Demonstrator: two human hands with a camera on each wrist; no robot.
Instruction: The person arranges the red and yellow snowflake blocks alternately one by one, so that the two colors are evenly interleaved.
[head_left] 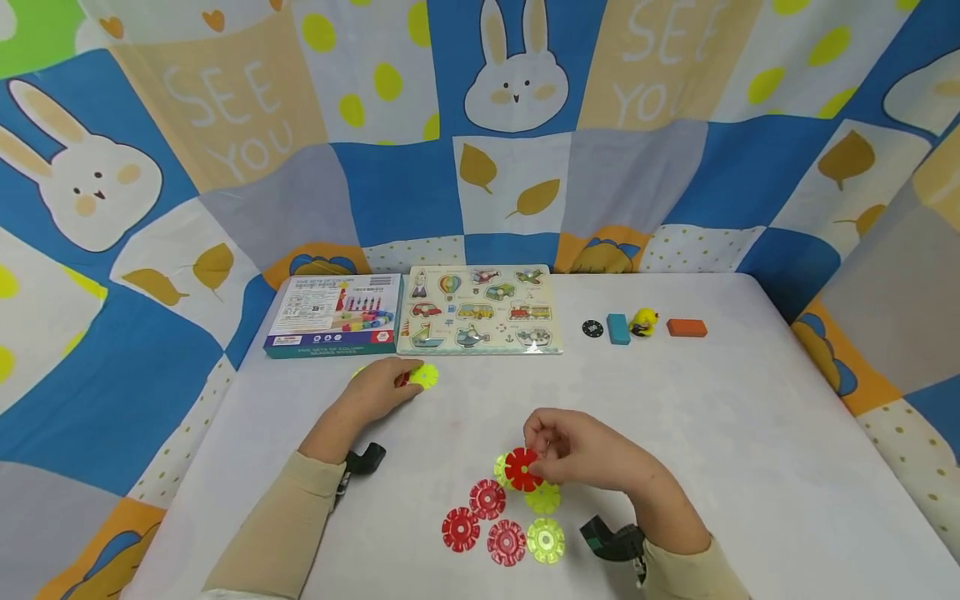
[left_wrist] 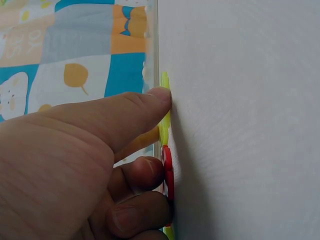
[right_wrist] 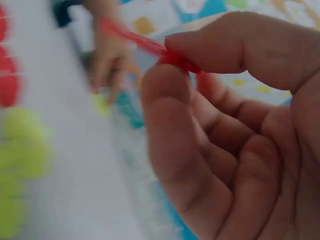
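Note:
My left hand (head_left: 378,390) pinches a yellow notched disc (head_left: 426,377) between thumb and finger, close in front of the puzzle board. In the left wrist view a red disc (left_wrist: 168,172) stands in line with that yellow disc, beside the curled fingers, and another yellow edge (left_wrist: 169,232) shows below. Thumb and index finger of my right hand (head_left: 581,446) pinch a red notched disc (head_left: 521,469) over the loose pile. Around it on the white table lie several red discs (head_left: 487,499) and yellow discs (head_left: 545,541).
At the table's back left lie a boxed set (head_left: 333,312) and a wooden picture puzzle board (head_left: 480,310). Farther right sit a black round piece (head_left: 592,328), a blue block (head_left: 618,329), a yellow duck figure (head_left: 644,322) and an orange block (head_left: 687,327). Patterned cloth (head_left: 397,192) hangs behind.

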